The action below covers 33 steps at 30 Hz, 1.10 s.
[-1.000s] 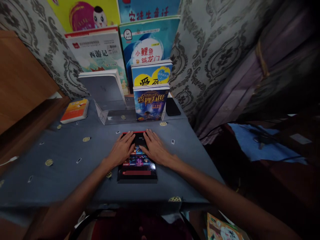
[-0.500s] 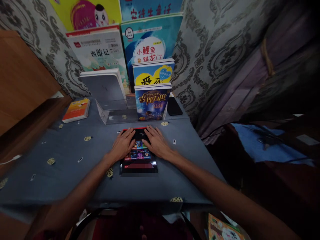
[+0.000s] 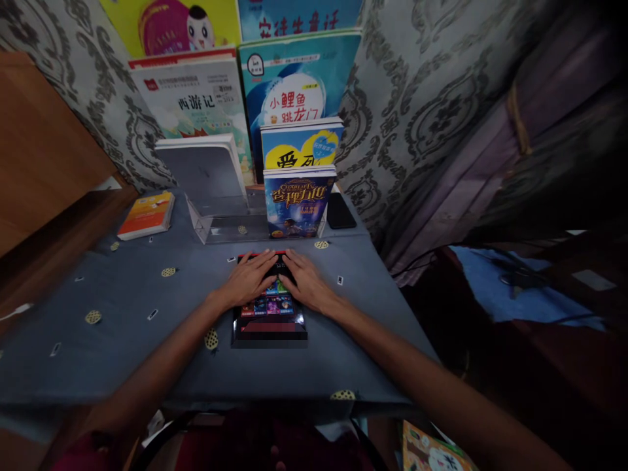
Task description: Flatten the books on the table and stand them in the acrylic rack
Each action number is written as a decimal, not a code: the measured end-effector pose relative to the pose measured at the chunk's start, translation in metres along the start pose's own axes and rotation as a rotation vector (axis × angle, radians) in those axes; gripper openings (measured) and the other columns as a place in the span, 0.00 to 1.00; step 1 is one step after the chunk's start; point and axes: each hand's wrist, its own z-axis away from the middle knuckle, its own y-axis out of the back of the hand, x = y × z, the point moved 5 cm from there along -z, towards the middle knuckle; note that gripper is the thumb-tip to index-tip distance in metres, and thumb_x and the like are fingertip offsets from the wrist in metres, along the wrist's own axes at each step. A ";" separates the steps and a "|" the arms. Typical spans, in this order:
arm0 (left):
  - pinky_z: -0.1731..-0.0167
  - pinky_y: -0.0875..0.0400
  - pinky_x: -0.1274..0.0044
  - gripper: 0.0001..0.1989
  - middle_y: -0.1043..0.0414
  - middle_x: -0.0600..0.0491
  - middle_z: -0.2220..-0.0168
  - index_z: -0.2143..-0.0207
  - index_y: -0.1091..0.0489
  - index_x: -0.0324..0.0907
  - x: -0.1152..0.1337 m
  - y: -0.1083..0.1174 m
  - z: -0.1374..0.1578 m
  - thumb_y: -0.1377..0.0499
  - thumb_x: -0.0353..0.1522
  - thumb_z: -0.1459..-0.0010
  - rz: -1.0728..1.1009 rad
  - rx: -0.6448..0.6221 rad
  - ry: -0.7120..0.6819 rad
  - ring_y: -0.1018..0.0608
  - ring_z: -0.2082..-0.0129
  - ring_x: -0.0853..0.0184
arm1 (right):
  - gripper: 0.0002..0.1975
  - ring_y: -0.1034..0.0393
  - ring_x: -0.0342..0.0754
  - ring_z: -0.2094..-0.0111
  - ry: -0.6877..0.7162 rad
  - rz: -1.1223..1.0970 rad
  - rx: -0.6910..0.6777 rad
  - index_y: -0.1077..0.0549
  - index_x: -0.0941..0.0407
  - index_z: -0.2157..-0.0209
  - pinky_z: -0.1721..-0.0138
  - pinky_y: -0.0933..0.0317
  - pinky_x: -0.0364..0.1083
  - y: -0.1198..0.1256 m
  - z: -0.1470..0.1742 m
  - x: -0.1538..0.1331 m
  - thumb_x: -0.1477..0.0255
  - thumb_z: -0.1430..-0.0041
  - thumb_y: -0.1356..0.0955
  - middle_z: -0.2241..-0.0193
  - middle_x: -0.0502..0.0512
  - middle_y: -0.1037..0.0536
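Observation:
A dark, glossy, flat item (image 3: 269, 307), like a book or a thin box, lies on the blue tablecloth in front of me. Small colourful pictures run in rows across it, and its far edge is red. My left hand (image 3: 248, 280) rests palm down over its upper left part, fingers stretched toward the far edge. Over the upper right part lies my right hand (image 3: 307, 282), also flat, with the fingers extended. The fingertips of both hands come close together near the red edge. Part of the top surface is hidden under the hands.
A clear acrylic stand (image 3: 226, 229) behind the item holds several upright books, including a dark blue book (image 3: 297, 206). An orange book (image 3: 147, 216) lies at the left. A black phone (image 3: 341, 210) lies right of the stand. The table's right edge (image 3: 400, 294) drops to a dark area.
My left hand has slid right over the item, nearer my right hand, covering more of the pictures. The camera view has shifted slightly.

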 end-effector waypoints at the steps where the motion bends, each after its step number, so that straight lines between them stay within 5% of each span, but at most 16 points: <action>1: 0.33 0.49 0.60 0.26 0.43 0.45 0.31 0.33 0.43 0.41 0.001 0.000 -0.002 0.55 0.41 0.29 0.000 -0.001 -0.006 0.41 0.31 0.60 | 0.29 0.45 0.62 0.32 0.003 -0.001 -0.001 0.38 0.69 0.36 0.33 0.49 0.62 0.000 0.000 0.000 0.65 0.33 0.39 0.35 0.75 0.39; 19: 0.32 0.53 0.59 0.25 0.46 0.48 0.30 0.32 0.46 0.45 -0.004 -0.001 0.001 0.56 0.39 0.28 0.048 -0.056 -0.077 0.46 0.29 0.63 | 0.33 0.52 0.58 0.30 0.142 -0.041 -0.099 0.43 0.64 0.33 0.32 0.51 0.63 0.006 0.005 0.014 0.59 0.31 0.39 0.32 0.71 0.44; 33: 0.32 0.54 0.61 0.25 0.47 0.50 0.30 0.32 0.45 0.45 -0.002 0.001 0.000 0.57 0.40 0.27 0.058 -0.076 -0.075 0.46 0.29 0.64 | 0.33 0.56 0.55 0.29 0.165 0.030 -0.145 0.47 0.62 0.31 0.31 0.55 0.62 0.012 0.033 -0.002 0.56 0.29 0.43 0.31 0.67 0.46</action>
